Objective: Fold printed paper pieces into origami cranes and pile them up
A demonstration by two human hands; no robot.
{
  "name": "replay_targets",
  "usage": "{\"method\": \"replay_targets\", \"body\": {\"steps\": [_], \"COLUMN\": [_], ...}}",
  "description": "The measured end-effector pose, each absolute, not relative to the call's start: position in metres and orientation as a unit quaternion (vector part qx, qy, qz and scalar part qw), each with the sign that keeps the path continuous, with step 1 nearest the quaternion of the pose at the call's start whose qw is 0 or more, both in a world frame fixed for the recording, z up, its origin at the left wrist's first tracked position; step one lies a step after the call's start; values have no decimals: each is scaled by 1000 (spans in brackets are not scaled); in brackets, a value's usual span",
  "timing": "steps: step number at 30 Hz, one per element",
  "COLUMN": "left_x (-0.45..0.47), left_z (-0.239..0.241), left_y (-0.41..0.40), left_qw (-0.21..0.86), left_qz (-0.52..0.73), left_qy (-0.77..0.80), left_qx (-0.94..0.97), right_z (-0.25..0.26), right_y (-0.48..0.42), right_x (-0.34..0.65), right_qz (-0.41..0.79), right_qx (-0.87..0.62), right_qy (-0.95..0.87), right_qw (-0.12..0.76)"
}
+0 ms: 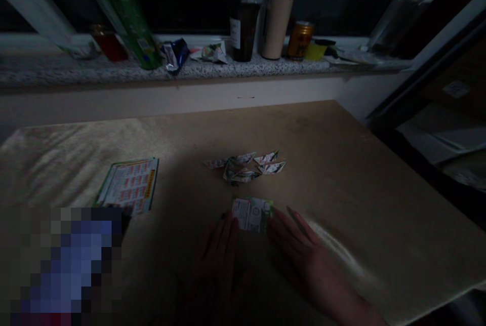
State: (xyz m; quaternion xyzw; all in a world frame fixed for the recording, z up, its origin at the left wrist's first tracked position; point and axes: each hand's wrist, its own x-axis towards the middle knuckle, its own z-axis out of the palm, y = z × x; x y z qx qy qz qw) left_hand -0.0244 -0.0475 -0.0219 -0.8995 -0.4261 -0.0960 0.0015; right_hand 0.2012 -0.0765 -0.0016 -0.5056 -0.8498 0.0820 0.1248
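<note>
Head view: one picture, dim, looking down on a tabletop (326, 138) whose far edge runs along the wall below the windowsill (182, 77).
Printed paper sheet (252, 214): flat on the tabletop, nearer the near edge than the far one, between the fingertips of both hands.
Left hand (220, 245): fingers extended close together, their tips at the sheet's left edge; pressure there cannot be told.
Right hand (304, 250): fingers stretched out, one standing a little apart, tips overlapping the sheet's right edge; no pinch shows.
Folded paper pieces (243, 174): in a loose cluster just beyond the sheet, toward the tabletop's far edge, clear of the fingers.
Stack of printed sheets (131, 184): toward the tabletop's left edge, well apart from the left hand.
</note>
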Motion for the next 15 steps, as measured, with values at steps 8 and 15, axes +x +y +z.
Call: {"method": "replay_targets", "body": {"steps": [8,15], "left_x": [-22,-23], "left_z": [-25,-25], "left_y": [-36,-28], "left_qw": [46,68], "left_qz": [-100,-86], "left_qy": [-442,-457], "left_qx": [-890,-883], "right_z": [11,22], "right_y": [-74,-65], "right_x": [196,189], "right_qz": [124,135], "right_qx": [-433,-325], "right_qy": [-885,-932], "right_qw": [115,93]}}
